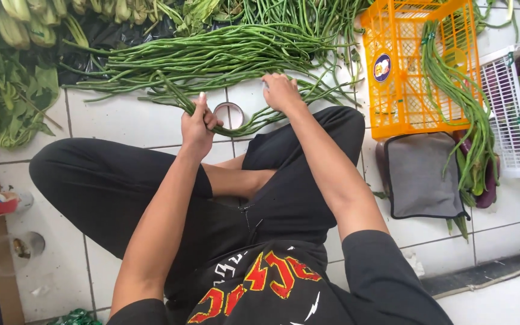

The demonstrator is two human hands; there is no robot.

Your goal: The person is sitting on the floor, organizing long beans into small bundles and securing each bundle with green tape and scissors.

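Leafy greens point(7, 102) are seen far left of the tape roll point(231, 114), which lies on the white tiles. Just left of the roll, a bunch of long beans point(176, 93) is gripped by the closed left hand point(198, 125); just right of it, more bean strands are pressed under the curled right hand point(281, 92). Further right, an orange crate point(392, 72) is draped with beans.

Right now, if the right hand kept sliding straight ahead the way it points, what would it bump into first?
The right hand points up the picture, away from the person. It would probably first meet the pile of long beans on the tiled floor just beyond its fingers, though depth is hard to judge.
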